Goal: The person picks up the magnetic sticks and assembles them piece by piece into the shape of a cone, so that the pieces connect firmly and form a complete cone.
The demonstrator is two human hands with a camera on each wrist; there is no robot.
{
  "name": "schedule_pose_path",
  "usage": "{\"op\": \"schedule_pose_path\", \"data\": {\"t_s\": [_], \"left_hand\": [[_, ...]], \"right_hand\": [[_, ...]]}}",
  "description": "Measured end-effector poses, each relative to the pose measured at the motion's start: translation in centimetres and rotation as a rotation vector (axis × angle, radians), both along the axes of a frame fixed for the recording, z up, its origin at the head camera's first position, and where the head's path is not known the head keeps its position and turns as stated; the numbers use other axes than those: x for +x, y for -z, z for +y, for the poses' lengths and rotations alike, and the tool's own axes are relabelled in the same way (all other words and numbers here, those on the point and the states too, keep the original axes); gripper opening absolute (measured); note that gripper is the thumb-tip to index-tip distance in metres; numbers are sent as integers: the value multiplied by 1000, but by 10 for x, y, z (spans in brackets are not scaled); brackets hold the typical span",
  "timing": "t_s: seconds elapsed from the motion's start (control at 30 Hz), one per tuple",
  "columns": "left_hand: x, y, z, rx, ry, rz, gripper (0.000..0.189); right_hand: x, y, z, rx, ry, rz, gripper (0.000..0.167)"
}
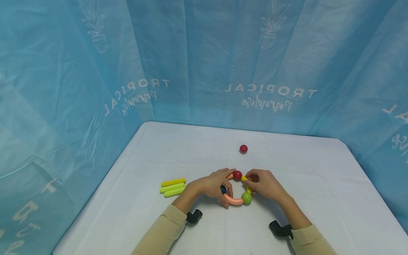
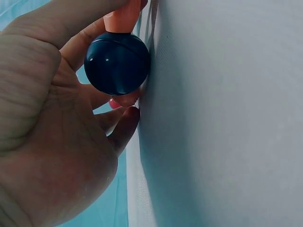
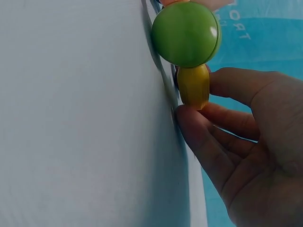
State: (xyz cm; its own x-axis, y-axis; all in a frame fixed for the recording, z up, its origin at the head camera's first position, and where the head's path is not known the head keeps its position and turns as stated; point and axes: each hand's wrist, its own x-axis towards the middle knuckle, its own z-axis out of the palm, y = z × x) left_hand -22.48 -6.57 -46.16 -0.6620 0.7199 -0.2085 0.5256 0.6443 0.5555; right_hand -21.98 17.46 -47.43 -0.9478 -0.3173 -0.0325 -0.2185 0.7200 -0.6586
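Balls and curved rods form a ring on the table. My left hand [image 1: 211,184] arches over its left side, around a dark blue ball [image 2: 117,64], with the thumb and a finger gripping an orange curved rod [image 1: 234,201]. Near its fingertips are a red ball [image 1: 237,175] and another orange rod [image 1: 230,176], partly covered. On the right side, my right hand [image 1: 267,184] pinches a yellow curved rod [image 3: 193,87] between thumb and fingers. A green ball [image 3: 185,34] touches one end of this yellow rod.
A second red ball [image 1: 243,148] lies farther back on the white table [image 1: 197,145]. To the left are a yellow straight rod [image 1: 173,182] and two yellow-green rods [image 1: 172,187], side by side. Blue curtains [image 1: 207,63] hang behind and beside the table.
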Motion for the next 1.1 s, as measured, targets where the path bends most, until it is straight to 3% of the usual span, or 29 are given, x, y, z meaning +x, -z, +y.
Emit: {"op": "schedule_pose_path", "data": {"t_s": [0.33, 0.47, 0.6, 0.73, 0.9, 1.1], "left_hand": [[-2, -1, -4, 16, -7, -21, 36], [-2, -11, -17, 83, -76, -40, 47], [-3, -18, -48, 202, -227, -36, 41], [-2, -20, -92, 274, -338, 28, 34], [3, -20, -135, 196, -444, 56, 28], [10, -13, -156, 98, -484, 9, 24]], "right_hand": [[-4, 3, 1, 9, -5, -18, 27], [-6, 4, 2, -6, -27, -27, 28], [-7, 4, 3, -13, -40, -42, 29], [-7, 5, 5, -14, -54, -46, 32], [-5, 10, 7, 0, -59, -49, 33], [-4, 12, 7, -20, -58, -41, 33]]}}
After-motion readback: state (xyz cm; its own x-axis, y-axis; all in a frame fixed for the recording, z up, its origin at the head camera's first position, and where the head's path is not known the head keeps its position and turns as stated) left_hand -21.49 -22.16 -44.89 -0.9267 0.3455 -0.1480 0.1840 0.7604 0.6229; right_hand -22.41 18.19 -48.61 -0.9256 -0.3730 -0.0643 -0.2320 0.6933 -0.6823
